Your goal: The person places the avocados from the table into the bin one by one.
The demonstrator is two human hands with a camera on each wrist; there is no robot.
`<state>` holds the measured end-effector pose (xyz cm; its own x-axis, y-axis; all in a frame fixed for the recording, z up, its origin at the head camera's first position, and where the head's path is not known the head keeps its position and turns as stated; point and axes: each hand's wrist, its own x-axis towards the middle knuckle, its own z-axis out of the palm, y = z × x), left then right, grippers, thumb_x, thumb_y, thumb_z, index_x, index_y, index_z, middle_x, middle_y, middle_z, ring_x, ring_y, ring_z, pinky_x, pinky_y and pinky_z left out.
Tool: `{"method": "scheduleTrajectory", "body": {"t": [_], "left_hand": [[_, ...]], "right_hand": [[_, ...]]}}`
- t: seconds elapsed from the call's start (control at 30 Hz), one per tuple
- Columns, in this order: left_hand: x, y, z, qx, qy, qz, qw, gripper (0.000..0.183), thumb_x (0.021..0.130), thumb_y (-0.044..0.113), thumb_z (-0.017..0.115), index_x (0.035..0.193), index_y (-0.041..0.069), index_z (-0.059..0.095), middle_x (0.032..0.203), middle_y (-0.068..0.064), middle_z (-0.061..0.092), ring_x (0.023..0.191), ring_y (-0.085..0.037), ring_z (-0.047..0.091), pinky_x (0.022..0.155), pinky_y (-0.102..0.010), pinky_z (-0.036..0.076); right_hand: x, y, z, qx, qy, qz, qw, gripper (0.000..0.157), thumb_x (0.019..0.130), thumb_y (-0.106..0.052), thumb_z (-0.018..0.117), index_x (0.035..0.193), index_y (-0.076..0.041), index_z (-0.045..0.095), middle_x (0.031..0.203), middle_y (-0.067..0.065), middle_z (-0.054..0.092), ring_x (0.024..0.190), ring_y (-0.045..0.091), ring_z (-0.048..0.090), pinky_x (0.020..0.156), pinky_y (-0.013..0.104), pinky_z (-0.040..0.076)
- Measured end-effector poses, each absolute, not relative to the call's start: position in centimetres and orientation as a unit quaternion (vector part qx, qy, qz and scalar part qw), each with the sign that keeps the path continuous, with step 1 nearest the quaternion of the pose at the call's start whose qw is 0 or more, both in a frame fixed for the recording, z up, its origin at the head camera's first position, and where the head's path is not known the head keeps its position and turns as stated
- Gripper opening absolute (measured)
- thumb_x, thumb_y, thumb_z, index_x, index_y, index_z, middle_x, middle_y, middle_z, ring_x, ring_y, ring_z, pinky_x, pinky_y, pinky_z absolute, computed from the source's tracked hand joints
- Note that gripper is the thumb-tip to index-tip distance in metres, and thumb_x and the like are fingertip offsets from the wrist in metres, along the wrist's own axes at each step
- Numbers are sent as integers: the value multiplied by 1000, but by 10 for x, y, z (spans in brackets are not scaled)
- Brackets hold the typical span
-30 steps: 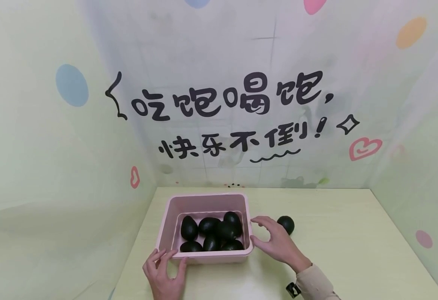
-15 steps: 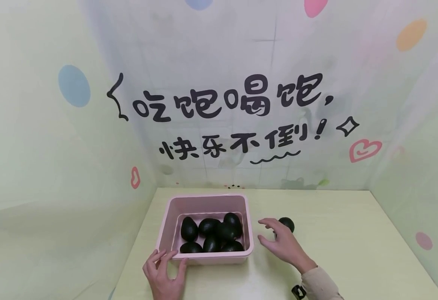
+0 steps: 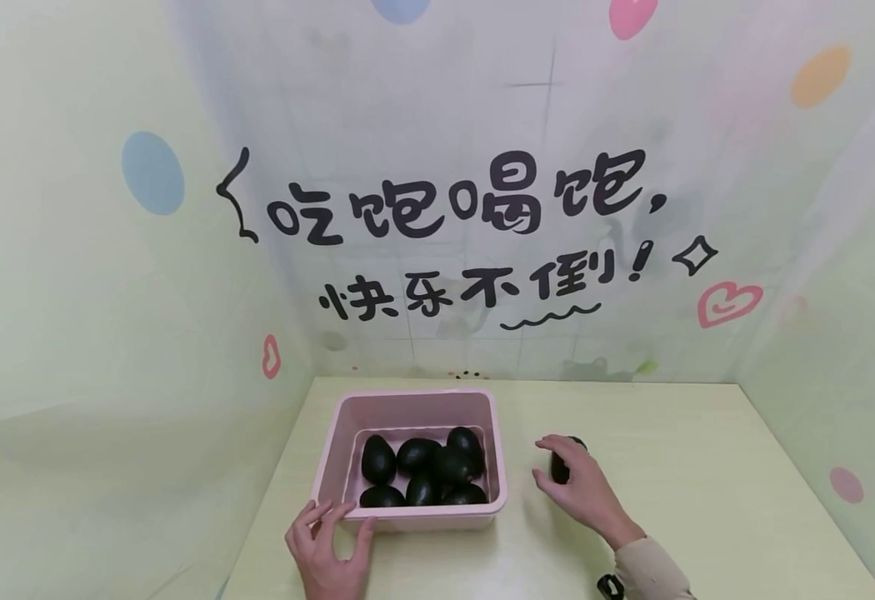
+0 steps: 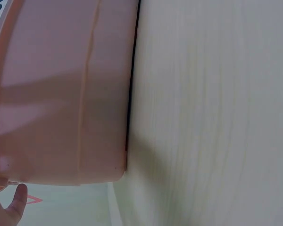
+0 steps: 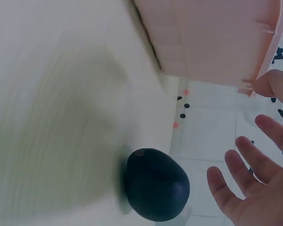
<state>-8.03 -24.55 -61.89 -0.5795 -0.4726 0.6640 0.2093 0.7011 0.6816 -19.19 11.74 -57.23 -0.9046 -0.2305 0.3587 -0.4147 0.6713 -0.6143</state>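
Observation:
A pink plastic box (image 3: 410, 510) stands on the table, holding several dark green avocados (image 3: 378, 458). At its front left corner my left hand (image 3: 330, 546) holds the rim, fingers over the edge and thumb at the front wall. In the left wrist view only a small part of the left hand (image 4: 9, 209) shows by the box rim. Right of the box, a single avocado (image 5: 156, 185) lies on the table. My right hand (image 3: 582, 492) hovers in front of it, fingers spread and holding nothing; in the head view it partly hides that avocado.
The pale wooden table (image 3: 707, 467) extends to the right of the right hand. A printed cloth wall (image 3: 437, 350) with black lettering rises behind the table, and similar walls close both sides.
My right hand has moved away from the box's right side, rightward toward the lone avocado. The left hand and the box have stayed in place.

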Motion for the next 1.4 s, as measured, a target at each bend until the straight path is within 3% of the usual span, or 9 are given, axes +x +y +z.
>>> {"method": "scheduleTrajectory", "body": {"t": [0.17,0.47,0.77,1.17,1.4], "left_hand": [[-83,-247,-621,65,-796,-363,479,40,66,12,97,101,9,79,117,-24,58,136,-9,34,103,-13,35],[-84,-249,-625,60,-794,-361,486,42,63,10,98,101,10,79,118,-24,59,135,-16,38,107,-11,33],[-82,-245,-622,66,-795,-370,476,42,63,5,96,101,10,80,118,-24,59,139,-4,31,105,-14,35],[-82,-246,-623,57,-791,-367,486,42,62,7,97,101,8,80,117,-23,59,138,-6,33,108,-7,32],[-79,-246,-617,74,-807,-360,463,42,64,3,96,102,11,79,119,-22,58,138,-7,33,108,-6,28]], "right_hand": [[-195,122,-580,159,-907,360,149,45,87,-13,84,129,-3,72,138,22,67,129,46,61,107,64,51],[-199,130,-597,121,-918,332,178,55,84,-15,85,135,0,67,138,25,63,127,48,57,101,64,54],[-201,140,-609,79,-925,342,142,68,90,-24,81,148,0,55,147,30,55,134,53,51,105,70,50],[-202,145,-621,49,-927,353,118,68,91,-30,81,148,-3,55,150,32,51,134,54,51,100,72,51],[-207,146,-627,45,-931,347,105,69,91,-28,81,148,-1,54,149,35,50,132,56,51,102,72,51]]}}
